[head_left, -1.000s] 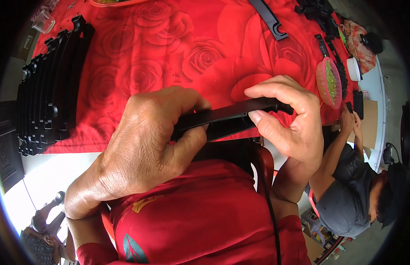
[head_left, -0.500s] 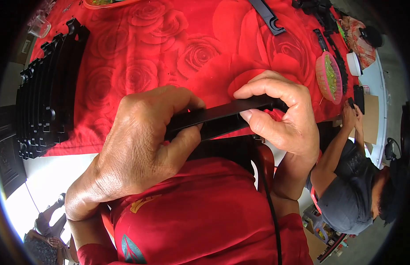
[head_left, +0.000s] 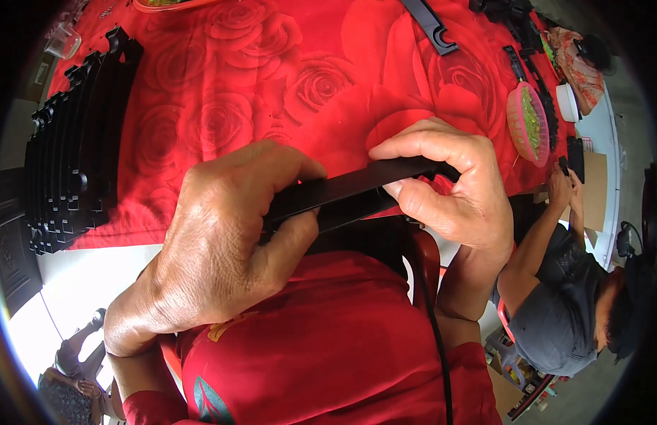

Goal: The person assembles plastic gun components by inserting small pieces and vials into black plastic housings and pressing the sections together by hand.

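Observation:
Between my two hands is a long, flat black plastic part [head_left: 353, 185], held up above the near edge of the table and slightly tilted, its right end higher. My left hand [head_left: 225, 219] grips its left end with the thumb below and the fingers over the top. At the other end, my right hand [head_left: 449, 184] pinches it between thumb and fingers, which curl round the rounded tip. Both ends are partly hidden by my fingers. A similar black part [head_left: 433, 30] with a notched end lies at the far side of the table.
On the left stands a row of several black plastic parts [head_left: 80, 149] on the red rose-patterned tablecloth [head_left: 222, 113]. To the right is a pink basket [head_left: 514, 124] with green contents, beside a white bowl [head_left: 568, 103]. A co-worker [head_left: 555, 304] sits at the right; another person [head_left: 77, 382] sits lower left.
The black part has turned slightly in my hands, its upper face tipping a little. Both hands keep their hold and have shifted only slightly.

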Tool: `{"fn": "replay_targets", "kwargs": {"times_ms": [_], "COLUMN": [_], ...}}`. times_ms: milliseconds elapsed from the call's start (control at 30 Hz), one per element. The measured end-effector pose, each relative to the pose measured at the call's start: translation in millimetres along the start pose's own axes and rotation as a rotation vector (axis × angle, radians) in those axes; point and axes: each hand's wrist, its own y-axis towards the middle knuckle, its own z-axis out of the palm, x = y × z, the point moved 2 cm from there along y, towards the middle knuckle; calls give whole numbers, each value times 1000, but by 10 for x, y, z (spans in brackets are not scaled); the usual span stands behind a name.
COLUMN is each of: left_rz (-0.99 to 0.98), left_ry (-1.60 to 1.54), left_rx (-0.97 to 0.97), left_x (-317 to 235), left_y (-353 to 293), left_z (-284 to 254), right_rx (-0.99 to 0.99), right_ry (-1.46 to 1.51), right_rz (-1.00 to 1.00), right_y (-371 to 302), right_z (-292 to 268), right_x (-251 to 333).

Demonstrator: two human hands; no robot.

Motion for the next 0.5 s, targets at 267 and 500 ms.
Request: {"fn": "replay_targets", "kwargs": {"times_ms": [267,500], "left_rz": [-18,-45], "left_ry": [-30,-38], "left_rx": [2,17], "left_x": [46,95], "left_y": [-6,-19], "left_z": [5,4], "right_rx": [10,74], "right_ry": [55,145], "right_rz": [67,115], "right_y": [46,82], "right_z": [51,76], "right_x": [-24,-92]}}
